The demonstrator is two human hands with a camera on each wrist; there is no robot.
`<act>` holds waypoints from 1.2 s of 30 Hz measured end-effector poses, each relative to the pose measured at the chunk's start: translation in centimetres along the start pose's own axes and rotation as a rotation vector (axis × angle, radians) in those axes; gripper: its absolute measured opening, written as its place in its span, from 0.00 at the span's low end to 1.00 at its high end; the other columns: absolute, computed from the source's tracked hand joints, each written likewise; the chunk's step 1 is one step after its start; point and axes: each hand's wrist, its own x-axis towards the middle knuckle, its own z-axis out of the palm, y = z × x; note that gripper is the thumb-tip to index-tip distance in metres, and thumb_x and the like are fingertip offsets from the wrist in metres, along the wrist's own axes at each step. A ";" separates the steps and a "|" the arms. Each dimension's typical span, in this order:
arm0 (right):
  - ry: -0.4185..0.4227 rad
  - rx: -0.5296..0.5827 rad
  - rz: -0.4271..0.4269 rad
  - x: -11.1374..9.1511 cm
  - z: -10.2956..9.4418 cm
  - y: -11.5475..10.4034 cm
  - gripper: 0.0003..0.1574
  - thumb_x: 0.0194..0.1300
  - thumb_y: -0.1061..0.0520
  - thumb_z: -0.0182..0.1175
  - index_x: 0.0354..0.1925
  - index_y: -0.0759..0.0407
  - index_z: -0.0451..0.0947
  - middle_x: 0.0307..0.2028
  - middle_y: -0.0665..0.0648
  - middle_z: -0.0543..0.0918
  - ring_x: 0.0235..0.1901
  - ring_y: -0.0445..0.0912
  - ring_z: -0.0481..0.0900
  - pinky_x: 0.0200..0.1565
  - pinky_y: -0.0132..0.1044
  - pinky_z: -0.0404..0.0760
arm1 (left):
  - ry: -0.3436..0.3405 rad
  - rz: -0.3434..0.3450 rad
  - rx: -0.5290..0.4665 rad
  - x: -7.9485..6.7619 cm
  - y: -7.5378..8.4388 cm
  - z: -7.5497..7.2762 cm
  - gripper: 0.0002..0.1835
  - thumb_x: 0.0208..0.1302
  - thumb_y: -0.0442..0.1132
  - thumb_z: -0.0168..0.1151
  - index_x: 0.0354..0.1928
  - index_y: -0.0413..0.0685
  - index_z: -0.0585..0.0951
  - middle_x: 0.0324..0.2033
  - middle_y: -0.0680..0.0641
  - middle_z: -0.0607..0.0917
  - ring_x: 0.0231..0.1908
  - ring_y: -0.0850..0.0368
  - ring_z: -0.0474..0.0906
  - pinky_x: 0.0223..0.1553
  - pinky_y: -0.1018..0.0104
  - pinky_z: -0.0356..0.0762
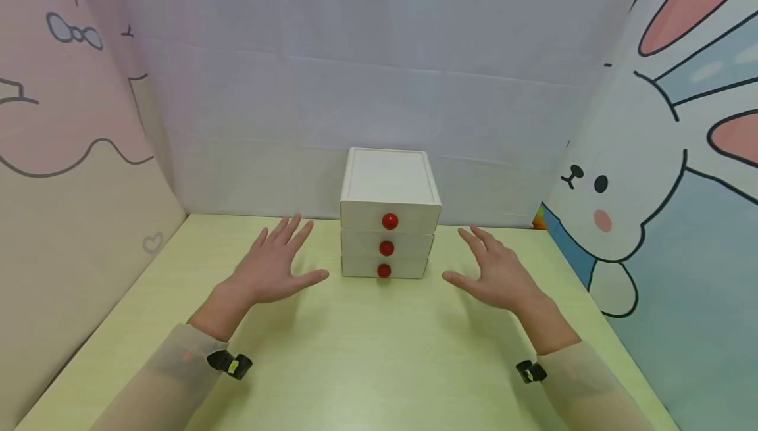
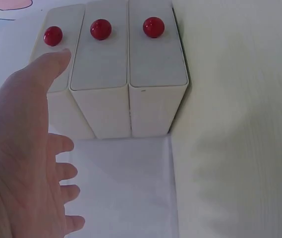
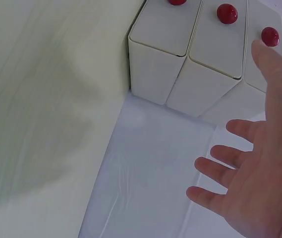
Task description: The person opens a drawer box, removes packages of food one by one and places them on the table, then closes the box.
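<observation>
A small white chest of three drawers stands near the back of the table, each drawer front bearing a round red knob. All three drawers look pushed in. To the left of the chest my left hand hovers over the table with fingers spread and thumb toward the chest. My right hand mirrors it on the other side, also spread and holding nothing. Both wrist views show the bare palms beside the chest, apart from it, with the left thumb overlapping one drawer front in its view.
The pale yellow-green table reaches back to a white cloth. A pink and cream cartoon panel borders the left side, and a rabbit-printed panel the right. A small orange patch shows at the back right corner.
</observation>
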 end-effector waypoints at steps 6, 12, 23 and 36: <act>-0.005 0.018 0.001 0.1 0.2 0.1 0.60 0.74 0.26 0.62 0.86 0.58 0.58 0.82 0.70 0.64 0.78 0.72 0.66 0.74 0.74 0.70 | 0.033 0.016 -0.028 0.4 -0.3 0.1 0.52 0.76 0.69 0.58 0.88 0.45 0.57 0.88 0.35 0.54 0.85 0.28 0.52 0.83 0.28 0.51; 0.042 0.051 -0.030 0.1 0.1 -0.1 0.49 0.78 0.35 0.63 0.82 0.60 0.65 0.76 0.68 0.73 0.73 0.68 0.74 0.71 0.69 0.76 | 0.107 0.007 -0.160 1.1 -0.3 -0.4 0.41 0.83 0.59 0.57 0.85 0.41 0.64 0.84 0.35 0.63 0.81 0.30 0.64 0.74 0.30 0.72; 0.179 0.182 -0.106 1.0 0.3 -1.9 0.31 0.78 0.49 0.67 0.71 0.60 0.77 0.65 0.63 0.83 0.60 0.60 0.86 0.58 0.61 0.87 | 0.157 0.009 -0.479 5.0 0.5 -1.6 0.34 0.88 0.57 0.49 0.85 0.50 0.65 0.81 0.40 0.68 0.77 0.36 0.71 0.71 0.36 0.78; 0.237 0.254 -0.244 3.2 0.3 -6.0 0.32 0.78 0.52 0.67 0.75 0.54 0.75 0.60 0.61 0.84 0.50 0.54 0.89 0.52 0.54 0.90 | 0.180 0.000 -0.664 9.6 2.5 -3.0 0.31 0.87 0.57 0.49 0.84 0.58 0.69 0.81 0.44 0.70 0.75 0.37 0.74 0.74 0.32 0.73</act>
